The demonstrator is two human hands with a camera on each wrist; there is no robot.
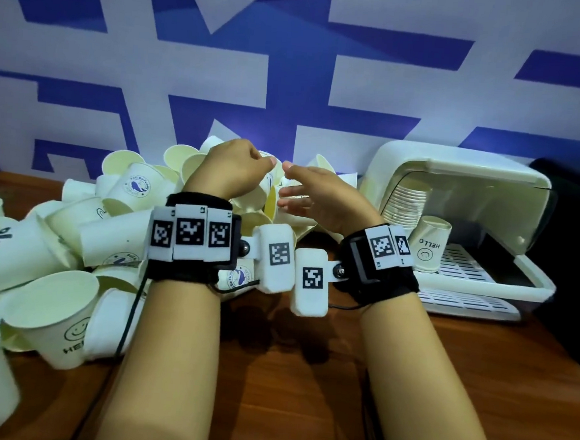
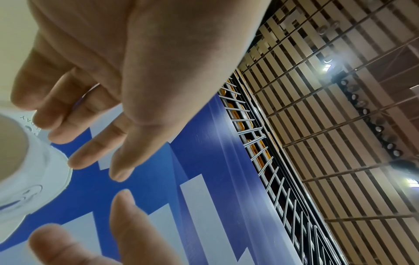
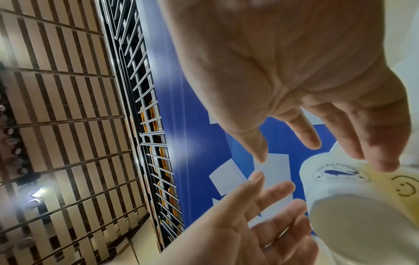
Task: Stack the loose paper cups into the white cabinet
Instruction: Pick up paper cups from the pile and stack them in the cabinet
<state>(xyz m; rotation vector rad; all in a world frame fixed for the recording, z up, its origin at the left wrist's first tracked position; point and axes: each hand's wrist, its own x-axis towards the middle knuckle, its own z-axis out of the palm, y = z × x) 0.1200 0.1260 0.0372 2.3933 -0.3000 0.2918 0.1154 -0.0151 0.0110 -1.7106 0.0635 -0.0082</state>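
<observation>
Both hands are up over the pile of loose paper cups, close together, fingertips nearly meeting. Left hand: in the head view it looks loosely curled, but the left wrist cam shows fingers extended & slightly spread, holding nothing, w/ one cup just beside the fingertips; contact can't be told. Right hand: fingers spread & relaxed, palm facing the left hand, nothing gripped. In the right wrist cam a whale-logo cup sits just under the right fingers, bottom toward the camera; can't tell if they touch it.

The pile lies mostly to the left of & beyond the left hand, cups tipped every way, some w/ smiley "HELLO" print, some w/ the blue whale logo. A few sit between the hands & behind them.

White cabinet is to the right of the right hand, near it, lid up. Inside, on its left side, a nested stack of cups leans. One upside-down "HELLO" cup stands on the slotted tray, just beside the right wrist.

All on a brown wood table. Blue & white wall behind.
</observation>
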